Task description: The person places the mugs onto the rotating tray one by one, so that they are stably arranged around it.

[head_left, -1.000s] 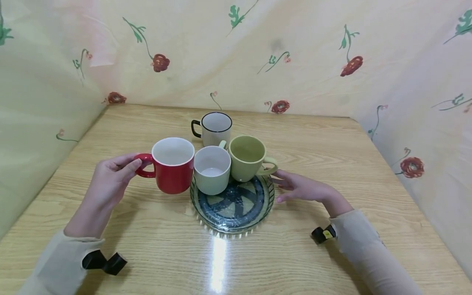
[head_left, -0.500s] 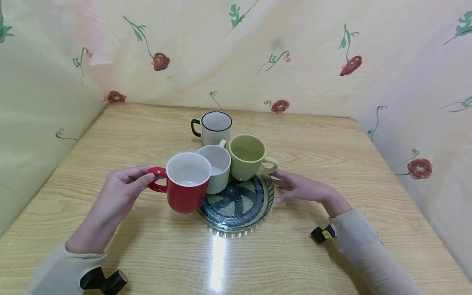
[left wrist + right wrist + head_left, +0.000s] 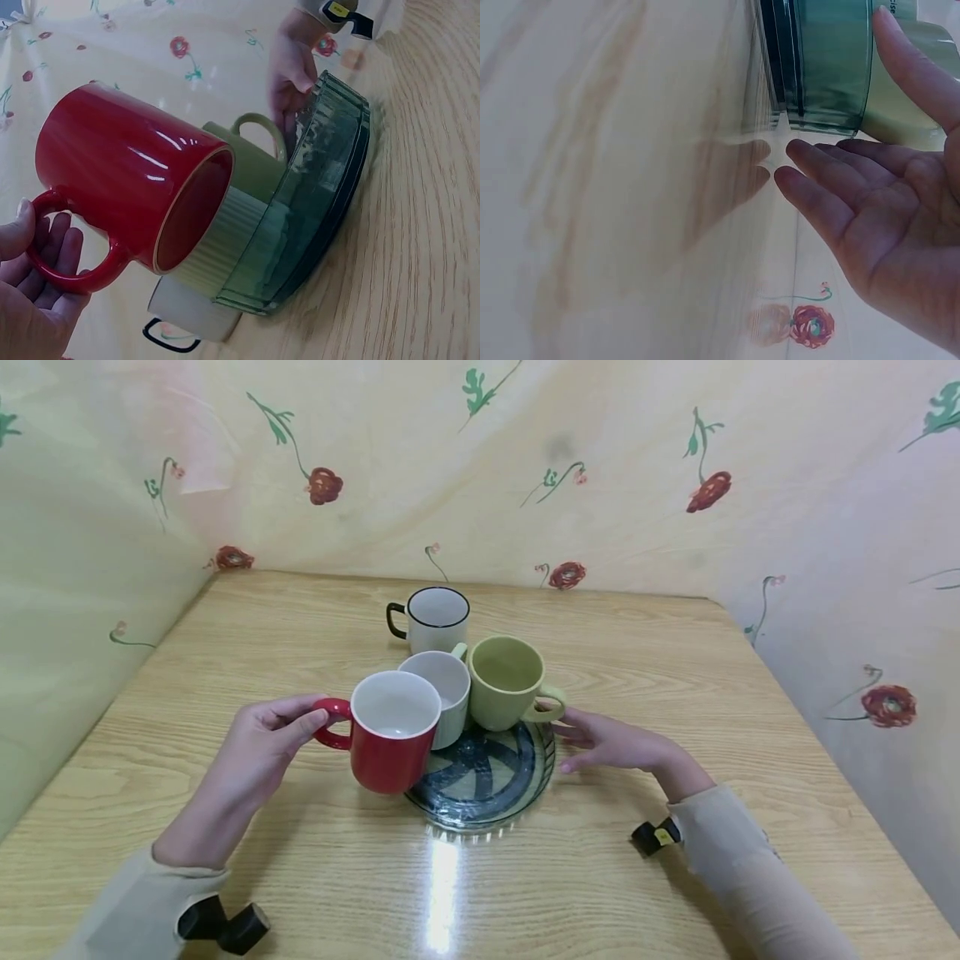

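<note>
My left hand pinches the handle of a red mug, white inside. The mug is held upright above the left side of a round clear glass dish; its base shows clear of the dish in the left wrist view. In the dish stand a pale ribbed cup, partly hidden behind the red mug, and a yellow-green mug with its handle to the right. My right hand reaches the dish's right side with fingers extended, thumb at the rim in the right wrist view.
Behind the dish stands a white mug with a black rim and black handle, on the wooden table. A flower-printed cloth encloses the back and sides of the table. Each wrist carries a small black camera mount.
The left hand has brought the red mug rightward and nearer to me, from beside the pale cup to over the dish's left part. The right hand stays at the dish.
</note>
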Demonstrator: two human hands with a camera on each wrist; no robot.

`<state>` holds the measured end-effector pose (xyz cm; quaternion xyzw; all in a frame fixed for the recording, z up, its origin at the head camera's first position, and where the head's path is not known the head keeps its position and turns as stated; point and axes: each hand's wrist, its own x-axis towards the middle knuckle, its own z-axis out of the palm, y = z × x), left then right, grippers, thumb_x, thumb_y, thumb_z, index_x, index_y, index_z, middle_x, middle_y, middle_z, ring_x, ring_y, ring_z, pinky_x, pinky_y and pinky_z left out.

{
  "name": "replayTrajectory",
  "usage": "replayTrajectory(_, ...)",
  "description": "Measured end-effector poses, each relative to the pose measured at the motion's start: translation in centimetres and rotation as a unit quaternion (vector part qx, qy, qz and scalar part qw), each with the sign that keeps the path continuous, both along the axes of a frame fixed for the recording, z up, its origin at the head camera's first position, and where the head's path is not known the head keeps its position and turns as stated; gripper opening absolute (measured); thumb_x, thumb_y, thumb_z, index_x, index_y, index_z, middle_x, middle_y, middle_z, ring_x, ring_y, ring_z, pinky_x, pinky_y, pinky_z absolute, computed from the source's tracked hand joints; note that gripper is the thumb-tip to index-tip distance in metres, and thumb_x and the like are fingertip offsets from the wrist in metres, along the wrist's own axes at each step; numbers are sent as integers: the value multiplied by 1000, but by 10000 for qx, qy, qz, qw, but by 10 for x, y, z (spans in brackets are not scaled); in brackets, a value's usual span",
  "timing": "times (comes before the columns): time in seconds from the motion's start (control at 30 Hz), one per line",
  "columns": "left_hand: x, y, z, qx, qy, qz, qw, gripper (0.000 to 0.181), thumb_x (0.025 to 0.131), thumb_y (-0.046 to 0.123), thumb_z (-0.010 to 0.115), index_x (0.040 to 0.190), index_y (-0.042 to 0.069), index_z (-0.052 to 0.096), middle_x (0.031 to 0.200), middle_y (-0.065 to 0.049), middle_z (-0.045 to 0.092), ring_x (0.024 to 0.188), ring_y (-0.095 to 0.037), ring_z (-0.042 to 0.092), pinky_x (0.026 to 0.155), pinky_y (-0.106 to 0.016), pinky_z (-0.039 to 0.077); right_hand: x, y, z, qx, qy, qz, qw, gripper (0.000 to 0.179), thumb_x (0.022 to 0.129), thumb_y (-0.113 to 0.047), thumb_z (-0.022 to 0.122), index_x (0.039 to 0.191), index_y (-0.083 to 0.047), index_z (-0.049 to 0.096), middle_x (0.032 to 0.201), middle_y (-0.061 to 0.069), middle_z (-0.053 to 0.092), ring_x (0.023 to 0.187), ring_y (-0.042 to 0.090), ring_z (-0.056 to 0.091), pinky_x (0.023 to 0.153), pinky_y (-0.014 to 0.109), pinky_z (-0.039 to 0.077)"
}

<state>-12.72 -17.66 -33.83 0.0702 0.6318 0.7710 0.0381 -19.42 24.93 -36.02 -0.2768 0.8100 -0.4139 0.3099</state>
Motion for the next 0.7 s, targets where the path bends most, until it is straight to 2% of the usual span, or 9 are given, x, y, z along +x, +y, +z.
replayTrajectory(0.13, -3, 1, 0, 23, -36, 51, 10000, 26, 93, 3, 61, 92, 24, 77, 91, 8, 75, 89, -4, 65, 85, -13, 53, 1, -1, -1, -43, 99, 13, 9999, 94, 86, -15, 72, 153, 4, 9, 159, 26, 15, 143, 47, 27, 116, 55, 26)
replayTrajectory(0.3, -7, 3, 1, 59, -157, 153, 9997, 27, 93, 4, 62, 89, 26, 77, 89, 10, 75, 89, -2, 65, 84, -12, 53, 1, 0, -3, -166, 159, 35, 9997, 91, 85, -15, 73, 152, 6, 14, 155, 28, 27, 143, 45, 28, 116, 54, 26)
replayTrajectory(0.47, -13, 5, 4, 82, -270, 233, 9993, 25, 93, 6, 63, 88, 26, 77, 88, 10, 75, 90, -2, 65, 84, -11, 52, -1, 0, -2, -222, 165, 30, 9996, 97, 84, -15, 73, 154, 0, 8, 157, 26, 22, 144, 43, 27, 116, 56, 26)
replayTrajectory(0.7, -23, 8, 5, 167, -212, 254, 9993, 19, 92, 8, 65, 90, 23, 76, 89, 9, 76, 92, -3, 67, 87, -12, 52, 0, -3, -1, -258, 58, -11, 9996, 90, 85, -8, 71, 153, 2, 13, 157, 27, 20, 139, 47, 33, 109, 46, 41)
